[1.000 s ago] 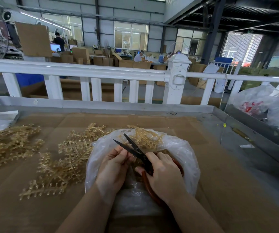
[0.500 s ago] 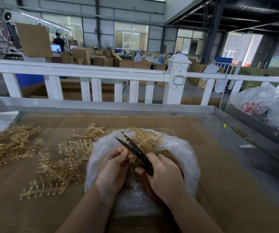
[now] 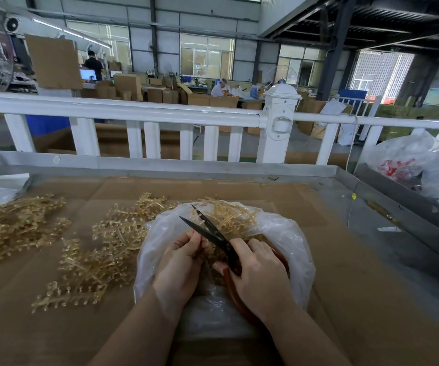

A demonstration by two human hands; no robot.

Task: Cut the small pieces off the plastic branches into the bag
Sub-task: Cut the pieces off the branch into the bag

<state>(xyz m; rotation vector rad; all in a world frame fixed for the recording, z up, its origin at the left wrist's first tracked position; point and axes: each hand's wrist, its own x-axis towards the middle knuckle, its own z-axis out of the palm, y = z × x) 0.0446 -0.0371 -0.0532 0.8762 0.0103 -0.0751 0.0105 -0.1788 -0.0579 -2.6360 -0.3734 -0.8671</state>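
1. Judging by the piles, I'm partway through: a heap of branches (image 3: 94,249) lies on the cardboard (image 3: 345,273) just left of the bag (image 3: 287,233), and a second heap (image 3: 15,228) sits farther left, well apart from it. Both look uncut, so plenty is left.
2. My left hand (image 3: 181,265) is over the bag's mouth, fingers curled and pinching a small bit of branch between thumb and fingertips; the piece itself is mostly hidden.
3. My right hand (image 3: 260,273) grips the red handles of the scissors (image 3: 208,231). The dark blades stand apart, pointing up and left over the bag, right beside my left fingertips.
4. The bag is clear plastic, open at the top and lying on the cardboard under both hands. Inside, at the far side, is a tangle of the same golden plastic; I can't tell how much of it is cut pieces and how much is whole branch.
5. To the right, beyond the table's edge, other plastic bags (image 3: 403,159) hold something red and white; I can't make out what.
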